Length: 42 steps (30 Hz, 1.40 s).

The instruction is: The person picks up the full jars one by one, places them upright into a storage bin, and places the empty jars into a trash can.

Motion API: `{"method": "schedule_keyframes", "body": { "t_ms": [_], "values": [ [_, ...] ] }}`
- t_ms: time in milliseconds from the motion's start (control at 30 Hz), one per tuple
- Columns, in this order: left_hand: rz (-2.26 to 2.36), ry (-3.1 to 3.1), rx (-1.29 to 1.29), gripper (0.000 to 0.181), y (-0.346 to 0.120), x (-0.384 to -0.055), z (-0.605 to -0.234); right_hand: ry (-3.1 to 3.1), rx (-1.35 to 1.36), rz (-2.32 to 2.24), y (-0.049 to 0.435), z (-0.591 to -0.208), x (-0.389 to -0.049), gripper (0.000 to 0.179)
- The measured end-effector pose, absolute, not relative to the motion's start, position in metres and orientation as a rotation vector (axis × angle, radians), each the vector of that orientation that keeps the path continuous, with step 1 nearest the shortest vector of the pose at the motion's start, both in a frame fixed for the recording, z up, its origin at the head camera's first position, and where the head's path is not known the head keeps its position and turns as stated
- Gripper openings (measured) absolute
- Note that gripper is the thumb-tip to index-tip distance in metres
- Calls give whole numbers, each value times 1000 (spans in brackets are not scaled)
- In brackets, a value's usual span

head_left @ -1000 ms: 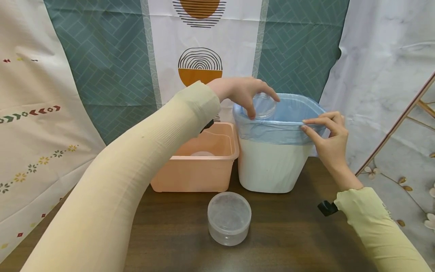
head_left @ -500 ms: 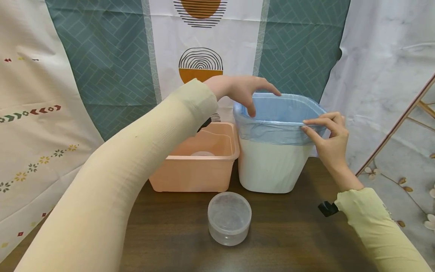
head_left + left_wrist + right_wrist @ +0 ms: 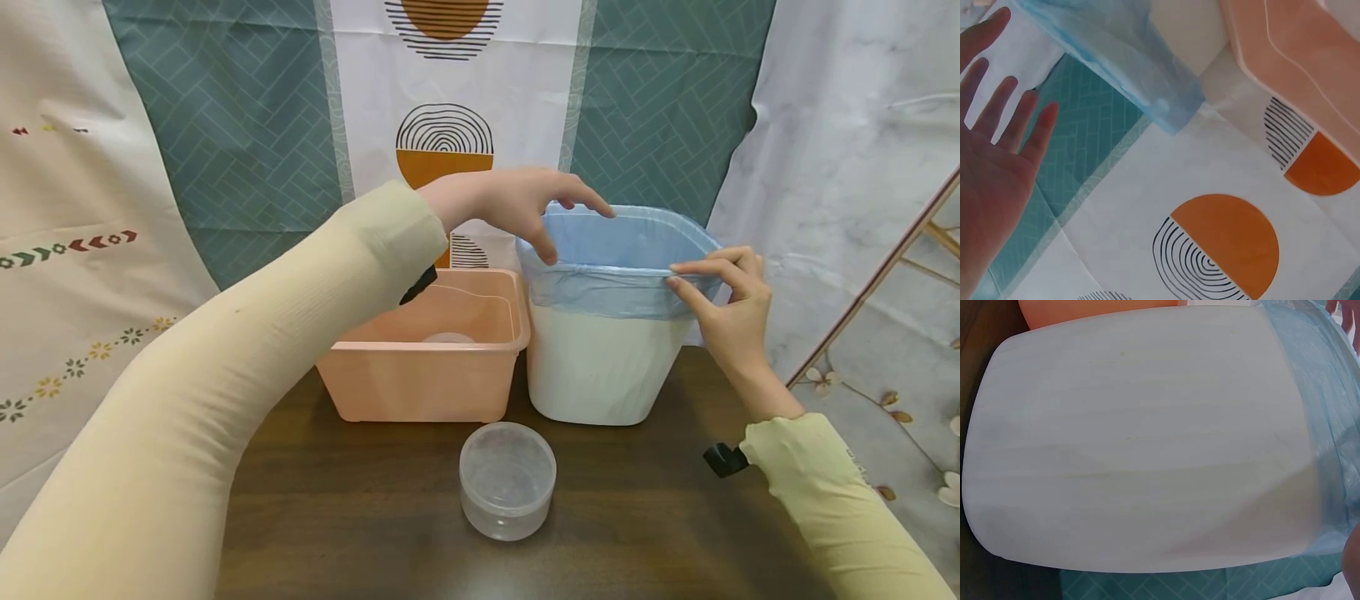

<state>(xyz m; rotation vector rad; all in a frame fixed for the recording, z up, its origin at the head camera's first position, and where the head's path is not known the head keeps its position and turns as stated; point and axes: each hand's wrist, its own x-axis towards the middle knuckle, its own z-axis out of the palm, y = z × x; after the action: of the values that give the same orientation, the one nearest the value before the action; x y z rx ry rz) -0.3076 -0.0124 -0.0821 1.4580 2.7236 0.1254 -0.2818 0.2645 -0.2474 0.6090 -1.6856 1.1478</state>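
My left hand hovers at the left rim of a white trash bin, thumb and fingers spread with nothing between them. The left wrist view also shows this hand with its fingers apart. A pale blue bag lines the bin and folds down over its rim. At the bin's front right corner, my right hand pinches the bag's edge between thumb and fingers. The bin's lower inside is hidden. In front, a clear round plastic jar with a frosted lid stands upright on the dark wooden table.
A peach plastic basin stands left of the bin, close beside it. Inside, a translucent round thing shows partly over the rim. A patterned cloth hangs behind. On the right leans a thin frame.
One second ago my left hand held a clear round plastic container over the bin; it let go, and the container is out of sight. The left arm moved slightly left. The right hand stayed put.
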Motion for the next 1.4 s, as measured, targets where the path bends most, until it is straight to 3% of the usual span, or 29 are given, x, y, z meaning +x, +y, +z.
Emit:
{"method": "schedule_keyframes", "body": {
  "t_ms": [267, 567, 1400],
  "values": [
    [226, 2615, 1616, 71, -21, -294, -96, -1685, 621, 1123, 269, -250, -287, 16],
    [274, 2475, 1623, 73, -21, -277, -121, -1668, 621, 1146, 261, -246, -279, 16],
    [98, 2219, 1596, 77, -33, -260, -242, -1655, 613, 1151, 268, -253, -291, 15]
  ]
}}
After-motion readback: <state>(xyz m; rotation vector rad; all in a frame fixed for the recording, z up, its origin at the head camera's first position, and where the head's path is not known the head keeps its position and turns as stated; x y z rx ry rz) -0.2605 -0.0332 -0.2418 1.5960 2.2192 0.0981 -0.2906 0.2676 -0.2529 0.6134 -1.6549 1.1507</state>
